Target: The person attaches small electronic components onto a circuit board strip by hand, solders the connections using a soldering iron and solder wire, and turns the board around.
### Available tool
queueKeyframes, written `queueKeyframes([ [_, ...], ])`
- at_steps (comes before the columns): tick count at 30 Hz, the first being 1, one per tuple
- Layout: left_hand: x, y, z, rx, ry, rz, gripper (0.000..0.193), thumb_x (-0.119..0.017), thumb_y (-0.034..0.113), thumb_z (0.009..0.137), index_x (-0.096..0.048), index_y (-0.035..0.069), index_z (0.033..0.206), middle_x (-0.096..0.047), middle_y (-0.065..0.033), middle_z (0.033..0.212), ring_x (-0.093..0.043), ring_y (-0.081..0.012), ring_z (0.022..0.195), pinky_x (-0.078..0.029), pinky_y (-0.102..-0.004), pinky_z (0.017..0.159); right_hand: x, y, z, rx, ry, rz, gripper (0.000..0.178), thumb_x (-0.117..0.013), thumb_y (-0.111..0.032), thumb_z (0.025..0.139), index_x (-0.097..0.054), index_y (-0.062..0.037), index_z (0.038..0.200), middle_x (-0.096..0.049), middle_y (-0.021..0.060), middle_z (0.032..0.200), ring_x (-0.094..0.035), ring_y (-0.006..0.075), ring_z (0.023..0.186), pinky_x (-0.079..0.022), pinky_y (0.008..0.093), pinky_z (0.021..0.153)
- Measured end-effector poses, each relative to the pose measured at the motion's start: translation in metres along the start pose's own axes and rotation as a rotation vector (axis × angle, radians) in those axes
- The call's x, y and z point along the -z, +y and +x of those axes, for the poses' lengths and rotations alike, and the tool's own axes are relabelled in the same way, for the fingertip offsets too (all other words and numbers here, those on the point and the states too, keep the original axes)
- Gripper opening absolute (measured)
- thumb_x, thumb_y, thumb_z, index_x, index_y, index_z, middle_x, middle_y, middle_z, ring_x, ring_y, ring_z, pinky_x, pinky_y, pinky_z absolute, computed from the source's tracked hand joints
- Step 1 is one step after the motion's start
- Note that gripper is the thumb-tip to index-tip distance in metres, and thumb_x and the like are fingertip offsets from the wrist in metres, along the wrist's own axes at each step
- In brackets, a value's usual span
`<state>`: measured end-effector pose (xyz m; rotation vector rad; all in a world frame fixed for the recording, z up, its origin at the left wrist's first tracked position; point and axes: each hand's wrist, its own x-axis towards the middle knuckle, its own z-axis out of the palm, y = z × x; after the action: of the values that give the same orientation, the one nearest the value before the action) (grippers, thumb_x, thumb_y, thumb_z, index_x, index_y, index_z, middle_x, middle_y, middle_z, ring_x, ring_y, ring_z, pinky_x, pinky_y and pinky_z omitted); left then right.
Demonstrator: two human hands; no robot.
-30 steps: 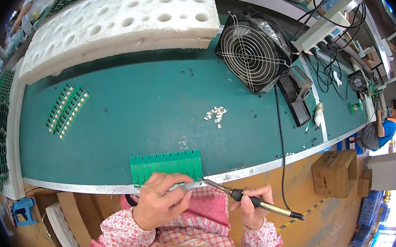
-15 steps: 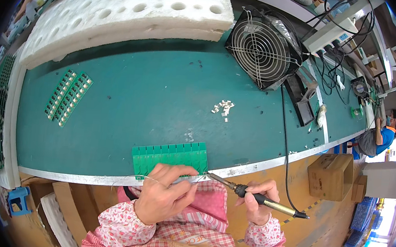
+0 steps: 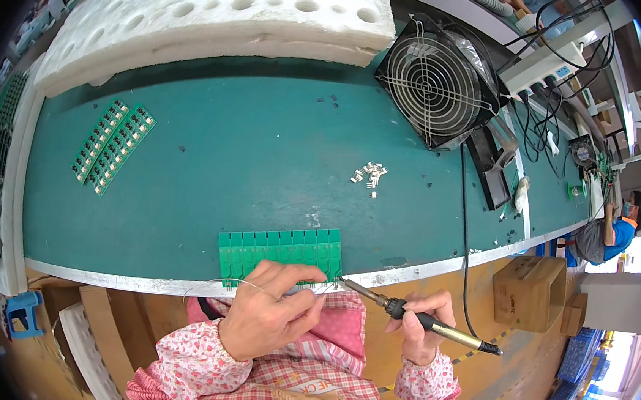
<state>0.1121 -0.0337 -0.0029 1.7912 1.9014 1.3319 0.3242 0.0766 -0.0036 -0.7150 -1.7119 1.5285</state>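
Observation:
A green circuit board panel [image 3: 274,248] lies at the table's near edge, its long side along that edge. My right hand [image 3: 424,325] is closed round a soldering iron [image 3: 431,324], whose tip meets the panel's near right corner. Over the panel's near edge, my left hand [image 3: 273,308] is closed with the fingers bent. A thin solder wire [image 3: 226,280] trails from it to the left, and its fingertips are close to the iron's tip. The joint under the tip is too small to make out.
Two populated board strips [image 3: 114,148] lie at the left. Small white connectors [image 3: 371,175] are heaped right of centre. A black fan [image 3: 439,85] with a wire grille stands at the back right, near a white foam block [image 3: 222,20]. The iron's cable [image 3: 465,220] crosses the table edge.
The whole view has shifted slightly. Both hands keep nearly the same pose, with the iron's tip still at the panel's right corner.

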Motion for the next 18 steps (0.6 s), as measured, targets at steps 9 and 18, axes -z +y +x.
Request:
queueKeyframes([
  [9,-0.001,-0.001,0.0,-0.019,-0.005,0.013,0.023,-0.072,0.006,0.068,-0.051,0.006,0.058,-0.065,-0.005,0.097,-0.057,-0.0208,0.07,-0.043,-0.0338,0.065,-0.001,0.001,0.001,0.136,-0.041,-0.102,0.015,-0.06,-0.003,0.084,-0.048,0.002,0.091,-0.06,0.0126,0.063,-0.064,0.0169,0.054,-0.05,0.0244,0.047],
  [18,0.008,-0.006,-0.004,0.01,-0.008,-0.076,0.02,-0.069,0.003,0.068,-0.052,0.004,0.058,-0.064,-0.0092,0.1,-0.057,-0.0195,0.067,-0.046,-0.0302,0.056,-0.01,-0.002,0.0,0.176,0.065,-0.156,0.024,-0.057,-0.022,0.087,-0.044,-0.0021,0.089,-0.051,0.0099,0.056,-0.051,0.0147,0.04,-0.039,0.0234,0.038],
])
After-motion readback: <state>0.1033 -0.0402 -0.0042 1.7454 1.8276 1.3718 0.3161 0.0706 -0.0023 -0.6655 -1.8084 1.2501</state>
